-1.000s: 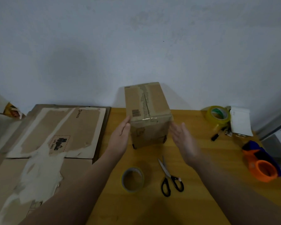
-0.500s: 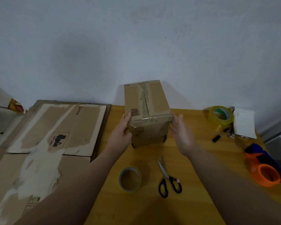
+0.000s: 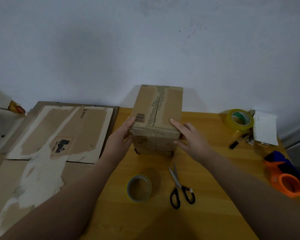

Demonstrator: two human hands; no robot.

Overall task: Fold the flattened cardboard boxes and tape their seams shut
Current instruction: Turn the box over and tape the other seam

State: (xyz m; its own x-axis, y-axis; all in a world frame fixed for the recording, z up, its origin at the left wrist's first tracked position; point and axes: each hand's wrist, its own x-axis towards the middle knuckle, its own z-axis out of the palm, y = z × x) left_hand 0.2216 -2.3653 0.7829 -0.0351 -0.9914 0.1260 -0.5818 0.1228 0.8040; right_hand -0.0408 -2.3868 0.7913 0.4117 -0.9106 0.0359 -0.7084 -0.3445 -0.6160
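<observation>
Your left hand [image 3: 122, 135] is flat against the left side of the cardboard box [image 3: 157, 108]. The fingers are straight, tips up at the near top corner by the barcode, not curled round anything. Your right hand [image 3: 190, 137] is on the opp. corner: the index finger [image 3: 174, 121] lies straight on the box top, the other fingers spread by the right side, and the thumb reaches toward the front face. There's no pinch on either side, just straight fingers pressing.

The box stands btw. your two hands on the wooden table [image 3: 215, 170], flaps closed, its long side running away from your fingertips toward the wall. A taped seam runs down the middle of the top, and clear tape wraps over the near top edge, right btw. your fingertips.

Nearer you than the fingers, btw. your forearms:
- a thin tape roll [image 3: 139, 188] lying flat
- black-handled scissors [image 3: 180, 189] just right of it, blades pointing toward the box

Left of your left fingers, well apart, are flattened cardboard sheets [image 3: 59, 132] w/ torn white patches.

Right of your right fingers, well apart:
- a yellow tape roll [image 3: 239, 121]
- a marker [image 3: 235, 144] and white paper [image 3: 265, 130] beside it
- an orange & blue tape dispenser [image 3: 286, 179] at the table edge, nearer you on that side
</observation>
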